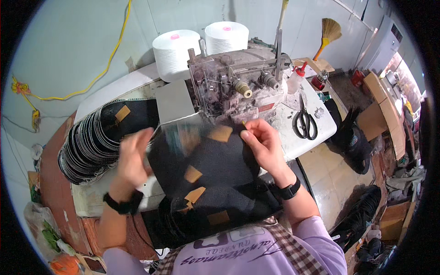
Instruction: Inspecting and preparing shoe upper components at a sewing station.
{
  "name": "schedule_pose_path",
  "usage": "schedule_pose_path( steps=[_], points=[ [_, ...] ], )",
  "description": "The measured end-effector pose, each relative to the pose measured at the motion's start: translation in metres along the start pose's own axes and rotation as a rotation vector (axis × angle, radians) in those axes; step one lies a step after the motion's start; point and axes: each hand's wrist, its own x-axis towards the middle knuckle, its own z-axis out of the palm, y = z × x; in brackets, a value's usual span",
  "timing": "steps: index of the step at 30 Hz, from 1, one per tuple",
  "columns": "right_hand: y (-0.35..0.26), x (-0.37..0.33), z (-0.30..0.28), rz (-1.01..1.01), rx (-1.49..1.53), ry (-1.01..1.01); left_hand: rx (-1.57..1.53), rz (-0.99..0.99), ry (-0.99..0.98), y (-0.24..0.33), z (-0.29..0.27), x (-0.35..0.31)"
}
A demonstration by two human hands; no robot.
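Observation:
A black fabric piece [224, 160] with tan patches is spread in front of me, below the sewing machine [238, 87]. Its upper right corner is pinched between the thumb and fingers of my right hand [262, 143]. At the piece's left side is my left hand [134, 158], slightly blurred, with fingers stretched upward and thumb apart; I see nothing in it. More black pieces [220, 217] with tan patches lie in my lap. To the left on the table, a long row of stacked black pieces [91, 146] shows pale stitched edges.
Two white thread cones [178, 55] stand behind the machine. Black-handled scissors [305, 120] and a red-tipped bottle [297, 78] are on the table's right side. Further right are black fabric heaps [355, 146] and cardboard [387, 114]. A yellow cord [107, 66] hangs on the wall.

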Motion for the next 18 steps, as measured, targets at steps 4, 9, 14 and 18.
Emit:
schedule_pose_path(
  steps=[4, 9, 14, 18],
  points=[
    [-0.002, 0.007, 0.018, 0.245, 0.327, -0.294, -0.843, -0.112, 0.103, 0.060, 0.001, 0.015],
    [0.026, -0.008, 0.046, 0.176, 0.166, -0.171, -1.569, -0.473, 0.297, 0.045, 0.021, 0.064],
    [0.024, -0.014, 0.056, 0.125, 0.163, -0.179, -1.608, -0.612, 0.355, 0.018, 0.015, 0.092],
    [0.030, -0.016, 0.047, 0.110, 0.280, -0.177, -1.483, -0.462, 0.225, 0.034, 0.017, 0.063]
  ],
)
